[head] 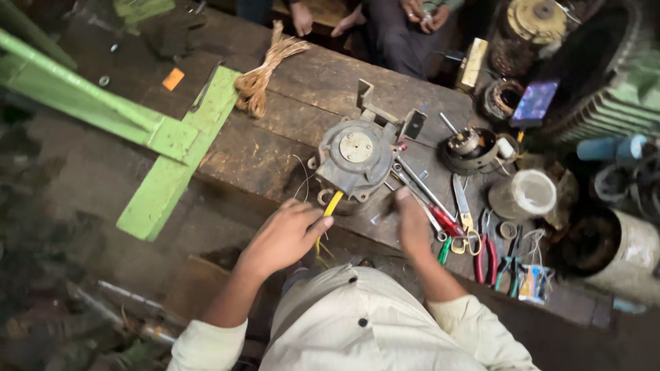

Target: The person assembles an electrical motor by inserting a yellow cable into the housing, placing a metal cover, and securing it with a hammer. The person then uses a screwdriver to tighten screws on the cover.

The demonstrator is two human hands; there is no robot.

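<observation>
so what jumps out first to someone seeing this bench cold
A round grey motor housing sits mid-bench, with the left hand pinching a yellow sleeved wire just below it. The right hand hovers beside a row of screwdrivers and pliers. A bright green frame crosses the left side.

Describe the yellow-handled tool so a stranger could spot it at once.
Start at the wooden workbench and find the round grey motor housing in its middle. Just below it, the left hand grips the yellow-handled tool, the only yellow handle; the tools to the right have red or green grips.
</observation>
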